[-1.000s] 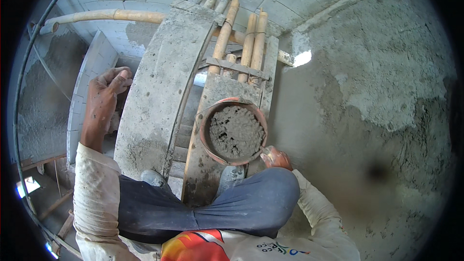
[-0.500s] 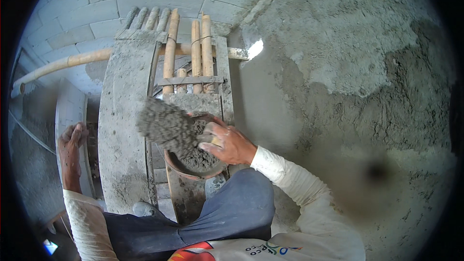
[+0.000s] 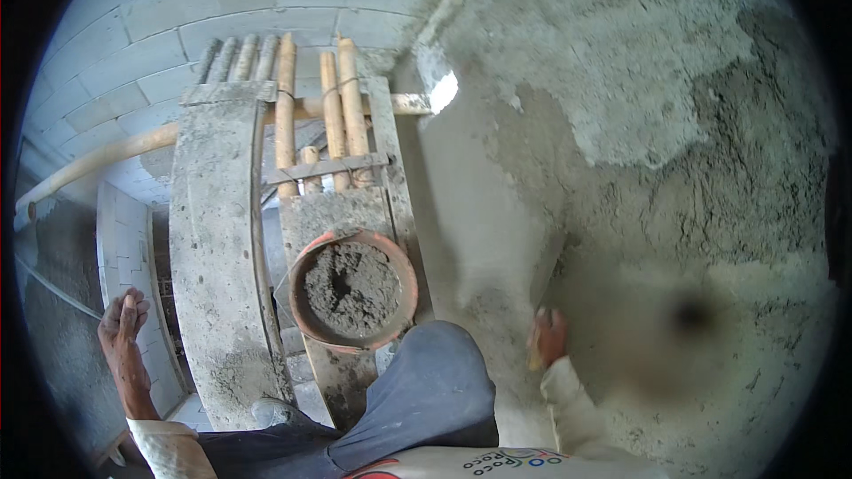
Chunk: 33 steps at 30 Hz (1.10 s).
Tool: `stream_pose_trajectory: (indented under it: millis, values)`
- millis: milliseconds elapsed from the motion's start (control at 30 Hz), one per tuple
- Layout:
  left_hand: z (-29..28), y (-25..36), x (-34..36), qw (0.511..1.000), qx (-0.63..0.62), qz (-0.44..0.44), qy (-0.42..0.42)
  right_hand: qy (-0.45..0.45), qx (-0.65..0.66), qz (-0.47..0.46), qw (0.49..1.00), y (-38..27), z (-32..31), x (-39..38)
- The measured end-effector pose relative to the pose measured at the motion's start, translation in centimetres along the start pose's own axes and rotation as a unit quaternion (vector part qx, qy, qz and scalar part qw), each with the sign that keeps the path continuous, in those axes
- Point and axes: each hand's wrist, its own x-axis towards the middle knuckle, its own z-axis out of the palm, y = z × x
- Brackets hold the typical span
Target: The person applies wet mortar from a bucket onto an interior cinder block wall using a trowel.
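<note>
My right hand is low beside the plastered wall, its fingers wrapped round the yellowish handle of a trowel. The blade is blurred against the grey plaster and hard to make out. Left of that hand, a round reddish-brown bucket stands on the plank in front of my knee. Grey wet mortar lies inside it, with a dark hollow near the middle. My left hand is raised at the far left, fingers curled closed, with nothing visible in them and apart from the bucket.
A long mortar-spotted board runs along the left of the bucket. Beyond it are upright-looking bamboo poles tied to a crosspiece, and a horizontal bamboo pole. A pale block wall closes the far side. My bent knee is close to the bucket.
My right hand has moved from over the bucket rightward to the wall, taking the trowel along; the heap of mortar above the bucket is gone from there. My left hand has dropped slightly.
</note>
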Motion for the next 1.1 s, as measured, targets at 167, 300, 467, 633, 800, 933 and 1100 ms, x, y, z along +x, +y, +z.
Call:
stream_pose_trajectory:
  millis: [167, 300, 467, 633, 800, 933, 1100]
  values:
    - [3.3, 2.7, 0.5, 1.0, -0.014, 0.014, 0.02, -0.089, 0.078, 0.144, 0.983, 0.1, -0.2, -8.6]
    - [5.7, 5.2, -0.4, 0.995, -0.004, 0.048, -0.088, -0.094, -0.139, -0.258, 0.951, -6.5, 1.5, -5.7]
    - [5.7, 5.1, -1.2, 0.991, -0.026, 0.058, -0.122, -0.143, -0.335, -0.462, 0.809, -21.1, 3.2, -2.3]
    - [1.8, 4.6, -3.4, 0.996, -0.039, 0.061, -0.048, -0.04, -0.489, -0.664, 0.564, -29.4, 8.5, -3.2]
    - [1.1, 4.2, -3.4, 0.997, -0.022, 0.06, -0.04, -0.274, -0.456, -0.587, 0.61, -27.6, 18.9, -5.2]
    - [1.4, 2.9, -3.0, 0.998, -0.025, 0.053, -0.039, -0.395, -0.432, -0.461, 0.667, -26.2, 19.1, -4.7]
    - [1.0, 3.7, -3.0, 0.999, -0.016, 0.022, -0.028, -0.39, -0.362, -0.431, 0.729, -22.6, 14.5, -2.9]
